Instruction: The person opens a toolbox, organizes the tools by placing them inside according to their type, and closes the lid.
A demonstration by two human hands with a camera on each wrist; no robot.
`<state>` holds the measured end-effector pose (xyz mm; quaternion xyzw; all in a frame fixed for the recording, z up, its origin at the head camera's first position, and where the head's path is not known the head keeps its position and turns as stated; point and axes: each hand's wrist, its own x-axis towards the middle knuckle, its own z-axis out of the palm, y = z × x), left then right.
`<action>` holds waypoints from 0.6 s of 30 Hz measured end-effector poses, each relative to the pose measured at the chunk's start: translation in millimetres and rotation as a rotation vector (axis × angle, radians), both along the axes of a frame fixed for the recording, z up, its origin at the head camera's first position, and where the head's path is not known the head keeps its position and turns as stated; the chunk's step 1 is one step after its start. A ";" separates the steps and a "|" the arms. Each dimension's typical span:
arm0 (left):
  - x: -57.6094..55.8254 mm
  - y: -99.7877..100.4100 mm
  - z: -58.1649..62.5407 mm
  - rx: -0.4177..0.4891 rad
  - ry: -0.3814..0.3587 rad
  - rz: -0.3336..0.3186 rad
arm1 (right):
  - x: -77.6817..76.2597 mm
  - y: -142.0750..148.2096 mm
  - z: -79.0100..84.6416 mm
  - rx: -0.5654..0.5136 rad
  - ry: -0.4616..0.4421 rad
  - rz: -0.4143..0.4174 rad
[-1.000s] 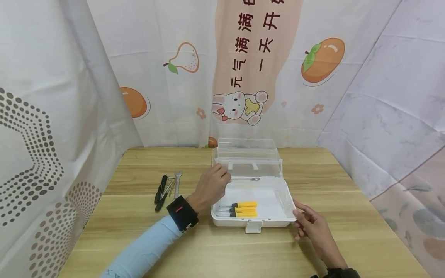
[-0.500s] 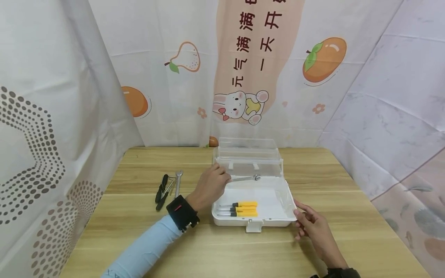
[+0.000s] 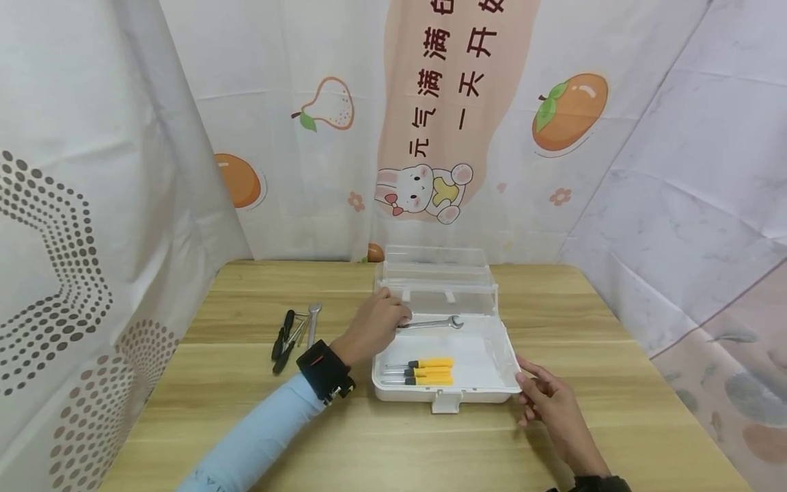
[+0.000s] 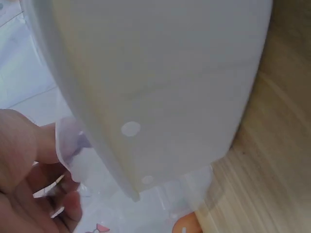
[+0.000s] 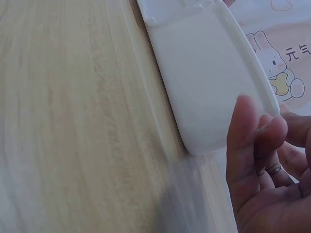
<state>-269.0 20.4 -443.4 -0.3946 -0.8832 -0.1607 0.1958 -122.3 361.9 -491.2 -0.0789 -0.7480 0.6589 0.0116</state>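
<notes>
A white toolbox (image 3: 507, 355) with its clear lid raised stands on the table. My left hand (image 3: 376, 326) reaches over its left side and holds the left end of a silver wrench (image 3: 433, 323) lengthwise inside the box, near the back wall. Curled fingers show beside the box's outer wall (image 4: 184, 97) in the left wrist view, where the wrench is hidden. My right hand (image 3: 550, 403) grips the rim at the box's front right corner, seen also in the right wrist view (image 5: 272, 165). Several yellow-handled screwdrivers (image 3: 433, 372) lie at the front left inside.
Left of the box lie black-handled screwdrivers (image 3: 284, 342), some thin metal pieces (image 3: 299, 331) and another wrench (image 3: 313, 324). The clear lid (image 3: 439, 277) stands up behind the box, near the curtain (image 3: 295, 205). A white latch (image 3: 447, 402) hangs at the box's front.
The wrench in my left hand has come slightly forward from the back wall, and more of its shaft shows. The right hand keeps its grip on the box corner.
</notes>
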 end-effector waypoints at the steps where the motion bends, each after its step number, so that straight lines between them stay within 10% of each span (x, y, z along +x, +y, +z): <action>1: 0.7 -2.5 -1.4 0.031 -0.001 0.004 | 0.6 -0.7 -0.3 0.003 -0.008 0.000; 8: 3.6 -46.5 0.0 0.229 -0.065 0.096 | -0.3 -1.4 2.7 0.013 -0.028 0.009; 13: 3.5 -93.6 3.0 0.006 -0.334 0.311 | -0.4 1.3 3.3 0.015 -0.034 0.014; 18: 7.1 -128.1 -9.4 -0.196 -0.547 0.395 | 0.0 0.8 2.2 0.015 -0.033 0.022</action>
